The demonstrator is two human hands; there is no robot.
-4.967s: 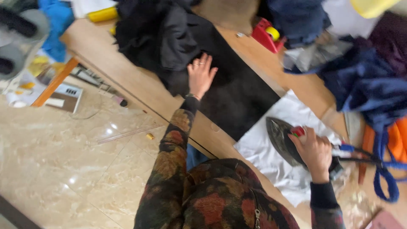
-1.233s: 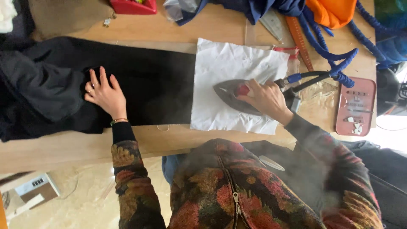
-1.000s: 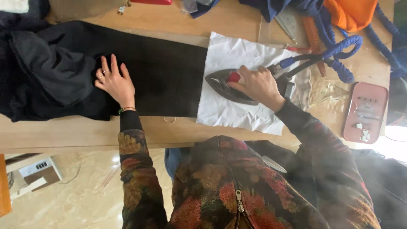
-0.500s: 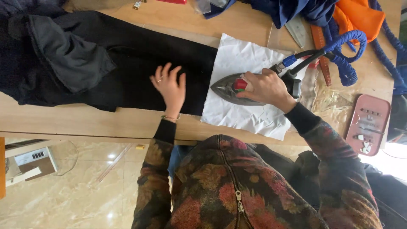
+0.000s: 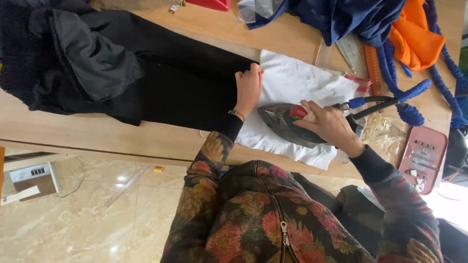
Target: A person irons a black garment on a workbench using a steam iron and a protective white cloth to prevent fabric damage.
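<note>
We see our right hand (image 5: 327, 125) wrapped around the handle of one dark iron (image 5: 287, 125), fingers closed over it, with a red part of the iron showing by the thumb. The iron sits on one white cloth (image 5: 302, 83) spread on the wooden table (image 5: 63, 131), toward the cloth's near edge, its pointed nose aimed left. Our left hand (image 5: 248, 87) lies flat and open, holding nothing, pressed down where the right edge of the black garment (image 5: 180, 83) meets the left edge of the white cloth, just left of the iron's nose and a little apart from it. The garment stretches left across the table and bunches into a dark heap at the far left. To the right, the iron's black cord with a blue sleeve (image 5: 375, 102) runs off toward one thick blue rope (image 5: 404, 92), and beyond it lie one navy fabric (image 5: 351, 19) and one orange fabric (image 5: 414, 34) at the far edge. One pink case (image 5: 421, 158) rests at the right, near the table's near edge, beside a crinkled clear wrapper (image 5: 385, 136). One orange ruler (image 5: 373, 68) lies by the rope. Nothing lies between the iron and the left hand but bare white cloth.
</note>
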